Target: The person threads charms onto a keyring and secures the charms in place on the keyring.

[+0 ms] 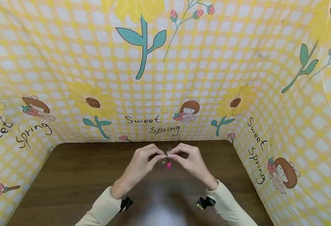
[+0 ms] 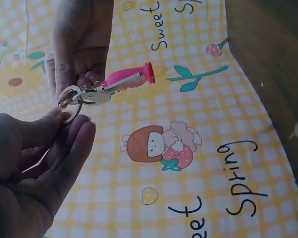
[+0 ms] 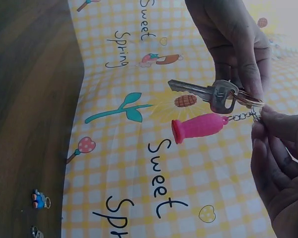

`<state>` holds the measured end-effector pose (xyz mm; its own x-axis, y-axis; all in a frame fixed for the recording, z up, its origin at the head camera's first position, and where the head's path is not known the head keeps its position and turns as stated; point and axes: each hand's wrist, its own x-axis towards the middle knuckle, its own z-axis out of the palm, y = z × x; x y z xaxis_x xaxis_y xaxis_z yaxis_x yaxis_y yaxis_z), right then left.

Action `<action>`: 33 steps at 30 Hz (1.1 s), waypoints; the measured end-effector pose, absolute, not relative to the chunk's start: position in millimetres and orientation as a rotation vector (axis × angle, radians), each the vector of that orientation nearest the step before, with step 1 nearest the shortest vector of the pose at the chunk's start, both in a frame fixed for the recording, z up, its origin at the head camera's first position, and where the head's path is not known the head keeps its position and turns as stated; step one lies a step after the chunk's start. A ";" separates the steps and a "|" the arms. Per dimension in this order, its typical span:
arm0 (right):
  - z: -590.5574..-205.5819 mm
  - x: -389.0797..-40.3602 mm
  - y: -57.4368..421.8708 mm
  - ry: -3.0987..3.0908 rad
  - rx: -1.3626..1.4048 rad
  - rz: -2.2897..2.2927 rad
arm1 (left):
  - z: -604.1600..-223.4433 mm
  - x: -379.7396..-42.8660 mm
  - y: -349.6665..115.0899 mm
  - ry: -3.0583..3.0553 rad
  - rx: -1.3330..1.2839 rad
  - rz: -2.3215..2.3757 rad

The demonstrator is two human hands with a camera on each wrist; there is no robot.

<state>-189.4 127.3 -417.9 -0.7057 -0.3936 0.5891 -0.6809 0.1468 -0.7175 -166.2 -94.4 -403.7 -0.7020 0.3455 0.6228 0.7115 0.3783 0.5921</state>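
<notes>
Over the table, both hands meet at a metal key ring. The left hand pinches the ring between thumb and fingertips. Close against it, the right hand pinches the end of a short chain where it meets the ring; the exact contact is hidden by the fingertips. From the ring hangs a silver key with a toothed blade. A pink bottle-shaped charm with a red rim dangles on the chain beside the key. In the head view the charm hangs just below the fingertips.
A dark wooden table lies below, with a yellow checked cloth standing round its back and sides. In the right wrist view, a small blue figure keychain and another small metallic item lie on the table.
</notes>
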 end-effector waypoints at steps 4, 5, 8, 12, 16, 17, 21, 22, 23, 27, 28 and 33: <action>-417.4 -187.7 125.6 -2.135 1.040 1.607 | -403.5 -164.3 -93.6 -2.217 -0.920 -1.206; -416.9 -187.4 125.6 -2.131 1.040 1.619 | -403.0 -163.9 -93.3 -2.214 -0.921 -1.197; -415.7 -186.6 125.8 -2.136 1.041 1.648 | -402.3 -162.7 -93.0 -2.220 -0.921 -1.185; -414.7 -186.1 126.3 -2.140 1.059 1.665 | -402.4 -161.8 -92.5 -2.241 -0.916 -1.203; -414.8 -186.3 126.8 -2.137 1.080 1.656 | -402.5 -161.7 -91.3 -2.241 -0.913 -1.227; -415.0 -186.4 127.2 -2.135 1.081 1.659 | -402.6 -161.8 -91.1 -2.238 -0.911 -1.236; -416.2 -186.7 128.7 -2.122 1.079 1.668 | -401.7 -162.0 -91.6 -2.244 -0.904 -1.291; -416.4 -186.6 129.0 -2.117 1.080 1.666 | -401.4 -162.4 -92.2 -2.253 -0.905 -1.311; -416.8 -186.7 129.3 -2.109 1.084 1.665 | -401.0 -163.0 -93.0 -2.264 -0.907 -1.336; -417.2 -187.1 129.4 -2.083 1.094 1.645 | -400.1 -165.7 -97.3 -2.308 -0.925 -1.443; -417.0 -186.9 129.2 -2.078 1.092 1.643 | -400.1 -166.3 -98.4 -2.317 -0.930 -1.470; -416.4 -185.8 127.9 -2.052 1.087 1.634 | -400.5 -167.5 -101.1 -2.369 -0.927 -1.605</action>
<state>-185.8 127.9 -416.4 -0.6684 -0.3694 0.6456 -0.7120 0.0664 -0.6991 -167.5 -101.1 -400.5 -0.8021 0.4122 0.4322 0.5542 0.2442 0.7957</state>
